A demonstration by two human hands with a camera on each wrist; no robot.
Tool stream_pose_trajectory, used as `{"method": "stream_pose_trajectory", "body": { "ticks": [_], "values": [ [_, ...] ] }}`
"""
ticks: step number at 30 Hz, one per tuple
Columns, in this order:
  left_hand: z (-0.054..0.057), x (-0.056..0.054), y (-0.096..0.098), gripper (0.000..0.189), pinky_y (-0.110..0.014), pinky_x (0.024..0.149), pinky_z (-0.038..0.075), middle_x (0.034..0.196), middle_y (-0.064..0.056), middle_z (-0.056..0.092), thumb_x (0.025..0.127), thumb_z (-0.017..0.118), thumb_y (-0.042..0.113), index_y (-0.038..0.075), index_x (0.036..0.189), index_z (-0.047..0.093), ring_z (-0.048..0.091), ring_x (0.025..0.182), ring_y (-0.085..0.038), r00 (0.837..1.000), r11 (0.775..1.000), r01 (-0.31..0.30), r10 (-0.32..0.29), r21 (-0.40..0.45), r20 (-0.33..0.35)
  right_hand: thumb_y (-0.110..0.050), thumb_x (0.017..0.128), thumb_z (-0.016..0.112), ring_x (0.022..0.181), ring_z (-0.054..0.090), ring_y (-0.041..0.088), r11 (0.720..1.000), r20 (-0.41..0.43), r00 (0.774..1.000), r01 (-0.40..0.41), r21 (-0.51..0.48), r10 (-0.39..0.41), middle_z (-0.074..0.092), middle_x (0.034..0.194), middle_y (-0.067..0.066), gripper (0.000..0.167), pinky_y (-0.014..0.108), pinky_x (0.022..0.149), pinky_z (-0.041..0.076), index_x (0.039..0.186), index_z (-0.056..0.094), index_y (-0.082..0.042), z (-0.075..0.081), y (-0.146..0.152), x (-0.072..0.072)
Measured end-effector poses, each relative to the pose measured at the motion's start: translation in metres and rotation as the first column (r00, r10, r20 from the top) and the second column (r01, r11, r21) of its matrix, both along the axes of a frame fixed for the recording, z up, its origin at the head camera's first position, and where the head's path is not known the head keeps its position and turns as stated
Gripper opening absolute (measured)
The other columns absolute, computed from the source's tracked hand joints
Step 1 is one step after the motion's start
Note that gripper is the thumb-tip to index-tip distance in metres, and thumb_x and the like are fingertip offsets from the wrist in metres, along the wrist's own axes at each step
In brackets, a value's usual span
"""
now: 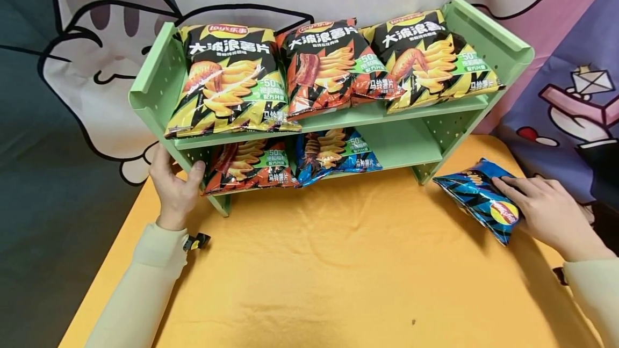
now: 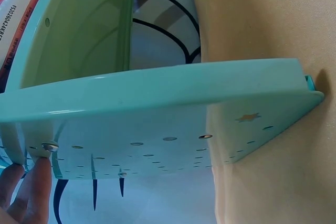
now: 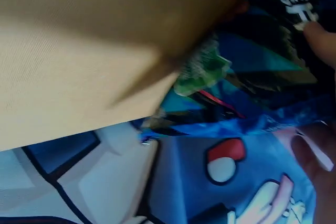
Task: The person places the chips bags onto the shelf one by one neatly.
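Observation:
A green two-tier shelf [image 1: 401, 146] stands on the table. My left hand [image 1: 176, 184] grips its left side panel near the lower tier, thumb in front and fingers on the outer face; in the left wrist view fingertips [image 2: 39, 187] touch the perforated panel [image 2: 168, 124]. Off the shelf's right end, my right hand [image 1: 556, 214] holds a blue bag of chips [image 1: 476, 192], tilted above the table. The right wrist view shows that bag [image 3: 257, 66] with the thumb on its printed face. On the lower tier sit a red chip bag [image 1: 251, 168] and a blue one [image 1: 333, 152].
The upper tier holds a yellow-black chip bag [image 1: 227, 79], a red-black one [image 1: 333, 69] and another yellow-black one [image 1: 430, 60]. A yellow cloth covers the table [image 1: 309, 262]. Cartoon-printed fabric [image 1: 566, 79] hangs behind and to the right.

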State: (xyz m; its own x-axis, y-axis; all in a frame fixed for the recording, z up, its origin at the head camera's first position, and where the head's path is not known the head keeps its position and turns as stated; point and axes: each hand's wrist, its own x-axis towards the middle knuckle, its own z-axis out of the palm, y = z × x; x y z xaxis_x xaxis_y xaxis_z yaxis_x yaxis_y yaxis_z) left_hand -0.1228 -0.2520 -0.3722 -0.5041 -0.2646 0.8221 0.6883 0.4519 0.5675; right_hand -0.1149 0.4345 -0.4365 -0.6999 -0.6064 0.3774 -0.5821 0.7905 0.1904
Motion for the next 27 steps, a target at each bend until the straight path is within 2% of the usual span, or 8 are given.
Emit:
{"method": "stream_pose_trajectory", "body": {
  "ticks": [5,7,9,12,15,19,23,27],
  "values": [
    [0.001,0.000,0.000,0.071,-0.009,0.069,0.049,0.104,0.014,0.069,0.082,0.067,0.053,-0.002,0.126,0.070,0.065,0.078,-0.003,1.000,1.000,-0.013,0.013,0.001,-0.007,-0.005,0.043,0.070,0.086,0.055,0.034,0.999,0.023,1.000,-0.016,-0.039,0.017,0.068,0.106,0.018,0.086,0.049,0.069,0.037,0.129,0.066,0.000,0.017,-0.006,0.017],
    [0.001,0.001,0.000,0.072,-0.009,0.069,0.049,0.106,0.014,0.069,0.082,0.067,0.054,-0.001,0.128,0.070,0.065,0.078,-0.003,1.000,1.000,-0.016,0.016,-0.002,-0.002,-0.022,0.067,0.075,0.086,0.059,0.031,0.998,0.023,1.000,0.000,-0.061,0.002,0.070,0.102,0.015,0.062,0.048,0.069,0.038,0.125,0.069,0.000,0.023,-0.011,0.025],
    [0.001,0.002,-0.001,0.072,-0.008,0.069,0.049,0.107,0.013,0.069,0.082,0.068,0.054,-0.001,0.129,0.069,0.064,0.077,-0.003,1.000,1.000,-0.016,0.016,-0.001,0.001,-0.049,0.091,0.058,0.084,0.062,0.030,0.996,0.027,1.000,0.009,-0.092,-0.007,0.071,0.098,0.013,0.057,0.045,0.071,0.039,0.119,0.072,-0.001,0.027,-0.016,0.032],
    [0.001,0.002,-0.001,0.071,-0.009,0.068,0.048,0.106,0.013,0.069,0.082,0.068,0.053,0.000,0.129,0.070,0.064,0.077,-0.003,1.000,1.000,-0.017,0.017,0.004,0.004,-0.075,0.095,0.024,0.081,0.061,0.030,0.988,0.023,1.000,-0.002,-0.152,0.006,0.072,0.093,0.012,0.092,0.040,0.077,0.038,0.108,0.075,0.000,0.034,-0.026,0.040],
    [0.001,0.002,-0.001,0.070,-0.008,0.066,0.047,0.103,0.014,0.068,0.082,0.067,0.053,0.000,0.127,0.070,0.063,0.076,-0.003,1.000,1.000,-0.018,0.018,0.004,0.004,-0.077,0.096,0.031,0.085,0.058,0.022,0.977,0.022,0.999,-0.032,-0.211,0.038,0.072,0.091,0.011,0.087,0.033,0.079,0.036,0.101,0.075,-0.002,0.042,-0.036,0.046],
    [-0.001,0.002,-0.001,0.071,-0.007,0.066,0.047,0.102,0.014,0.068,0.082,0.068,0.056,-0.001,0.126,0.070,0.062,0.073,0.000,1.000,1.000,-0.019,0.019,0.007,-0.004,-0.070,0.096,0.049,0.105,0.054,-0.005,0.937,0.065,0.988,-0.112,-0.331,0.140,0.073,0.100,0.004,0.068,0.011,0.090,0.039,0.104,0.075,-0.008,0.046,-0.047,0.050],
    [-0.002,0.001,-0.001,0.072,-0.007,0.067,0.048,0.106,0.013,0.069,0.082,0.068,0.055,0.000,0.128,0.069,0.063,0.075,-0.002,1.000,1.000,-0.010,0.010,0.005,0.000,-0.050,0.095,0.070,0.128,0.049,-0.013,0.853,0.140,0.951,-0.176,-0.491,0.277,0.067,0.130,-0.014,0.052,0.001,0.106,0.031,0.120,0.074,-0.005,0.040,-0.055,0.054],
    [-0.001,0.000,0.001,0.070,-0.009,0.067,0.048,0.105,0.014,0.068,0.083,0.068,0.053,0.000,0.128,0.070,0.063,0.076,-0.004,1.000,1.000,-0.006,0.006,0.004,0.001,-0.022,0.090,0.080,0.116,0.057,-0.011,0.756,0.200,0.905,-0.174,-0.631,0.375,0.063,0.131,-0.024,0.040,0.004,0.097,0.041,0.126,0.071,-0.006,0.026,-0.069,0.057]
  ]
}}
